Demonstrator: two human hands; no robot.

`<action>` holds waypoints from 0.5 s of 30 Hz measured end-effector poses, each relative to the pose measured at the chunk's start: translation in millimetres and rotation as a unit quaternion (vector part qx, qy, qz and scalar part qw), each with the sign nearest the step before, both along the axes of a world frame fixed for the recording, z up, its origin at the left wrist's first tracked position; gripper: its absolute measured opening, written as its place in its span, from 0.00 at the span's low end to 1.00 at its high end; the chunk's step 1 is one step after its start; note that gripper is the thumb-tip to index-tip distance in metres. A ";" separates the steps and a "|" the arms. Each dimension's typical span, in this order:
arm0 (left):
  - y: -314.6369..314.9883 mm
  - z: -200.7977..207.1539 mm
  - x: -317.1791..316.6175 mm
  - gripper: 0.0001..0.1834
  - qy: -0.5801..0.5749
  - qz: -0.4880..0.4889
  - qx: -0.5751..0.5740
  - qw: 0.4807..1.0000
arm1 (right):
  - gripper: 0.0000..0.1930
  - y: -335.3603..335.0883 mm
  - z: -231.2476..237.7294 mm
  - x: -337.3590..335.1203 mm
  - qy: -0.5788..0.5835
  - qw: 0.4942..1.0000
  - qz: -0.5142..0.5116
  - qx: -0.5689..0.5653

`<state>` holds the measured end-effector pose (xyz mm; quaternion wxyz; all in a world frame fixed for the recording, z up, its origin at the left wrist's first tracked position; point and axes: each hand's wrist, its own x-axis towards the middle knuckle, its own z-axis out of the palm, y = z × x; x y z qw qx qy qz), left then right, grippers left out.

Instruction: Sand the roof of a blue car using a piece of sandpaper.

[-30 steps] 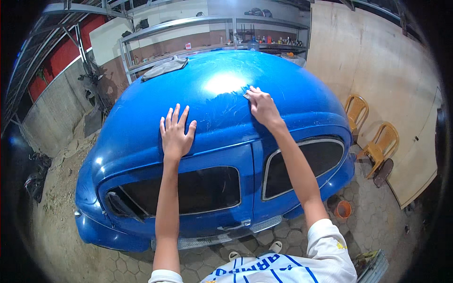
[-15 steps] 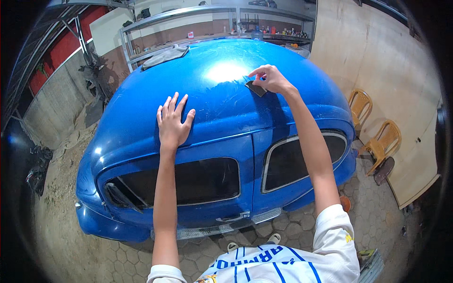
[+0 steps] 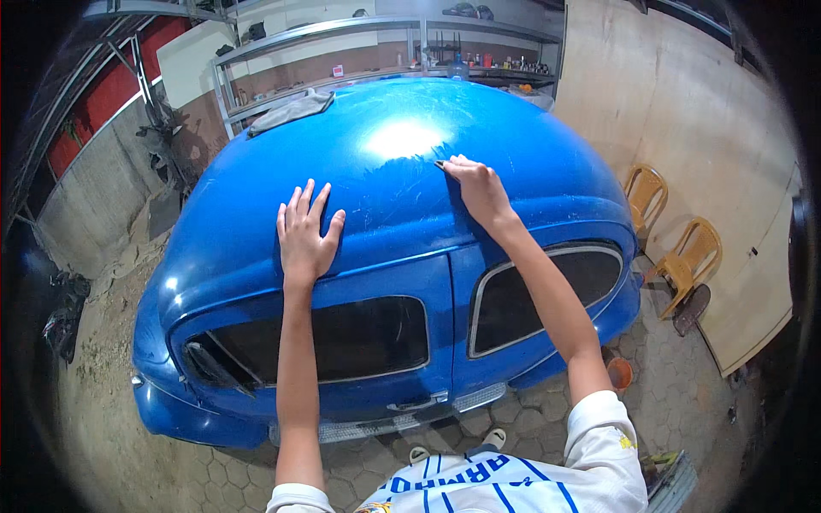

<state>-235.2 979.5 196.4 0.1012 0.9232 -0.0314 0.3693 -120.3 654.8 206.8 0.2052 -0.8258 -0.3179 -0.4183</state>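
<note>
A rounded blue car [image 3: 231, 231] stands in front of me, its roof and near side facing me. My left hand [image 3: 306, 235] lies flat on the roof above the front side window, fingers spread. Further right on the roof, my right hand [image 3: 479, 190] pinches a small dark piece of sandpaper [image 3: 440, 164] between thumb and fingers. Only its edge sticks out past the fingertips; the rest is hidden. Beside it are darker smears and pale scratches in the paint, close to a bright light reflection. A grey cloth [image 3: 291, 114] rests on the roof's far left.
Behind the car runs a metal shelf [image 3: 316, 36] with bottles and a blue water jug [image 3: 457, 68]. Two yellow-brown plastic chairs [image 3: 691, 261] stand at right by a wooden panel [image 3: 667, 111]. An orange bucket [image 3: 620, 373] sits on the paving near the car.
My right hand has turned and shifted slightly down and left across the roof, and the sandpaper shows less of its face. My left hand stays flat on the roof. The view has shifted slightly.
</note>
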 end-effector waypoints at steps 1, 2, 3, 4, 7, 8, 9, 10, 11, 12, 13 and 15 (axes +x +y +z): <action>2.6 -0.7 -1.4 0.33 0.002 0.004 -0.003 1.000 | 0.17 9.3 1.7 -7.6 0.008 1.000 -0.019 -0.010; 5.1 -0.2 -2.4 0.33 0.004 0.007 -0.003 1.000 | 0.17 13.2 6.9 -13.8 0.071 0.996 -0.033 -0.034; 5.0 0.8 -3.7 0.33 0.003 0.008 -0.003 1.000 | 0.17 15.7 9.8 -20.3 0.070 0.996 -0.032 -0.035; 5.5 1.7 -4.6 0.33 0.005 0.007 -0.001 1.000 | 0.16 18.6 11.4 -24.9 0.068 0.996 -0.033 -0.036; 6.0 1.8 -4.3 0.33 0.003 0.003 0.001 1.000 | 0.20 21.2 -1.5 -22.9 0.067 0.997 -0.024 -0.020; 5.9 1.7 -4.4 0.34 -0.002 -0.001 0.003 1.000 | 0.23 21.8 -7.4 -21.0 0.038 0.998 -0.038 -0.021; 5.2 1.8 -4.3 0.34 -0.003 0.000 0.002 1.000 | 0.27 23.8 -9.5 -18.3 0.007 0.998 -0.051 -0.020; 3.2 2.2 -5.0 0.33 0.000 0.005 0.003 1.000 | 0.27 25.9 -10.4 -14.8 0.007 0.998 -0.050 -0.021; 1.5 2.9 -5.0 0.33 0.003 0.011 0.005 1.000 | 0.32 28.4 -11.3 -11.3 0.017 0.997 -0.070 -0.021; 0.5 3.1 -4.7 0.33 0.003 0.011 0.004 1.000 | 0.37 32.2 -10.1 -11.7 0.028 0.995 -0.091 -0.021; -0.6 3.1 -4.3 0.33 0.007 0.014 0.005 1.000 | 0.37 35.4 -5.1 -8.5 0.028 0.995 -0.091 -0.021; 0.9 1.5 -4.9 0.33 0.015 0.019 0.006 1.000 | 0.43 43.5 14.6 5.5 0.078 0.992 -0.092 -0.024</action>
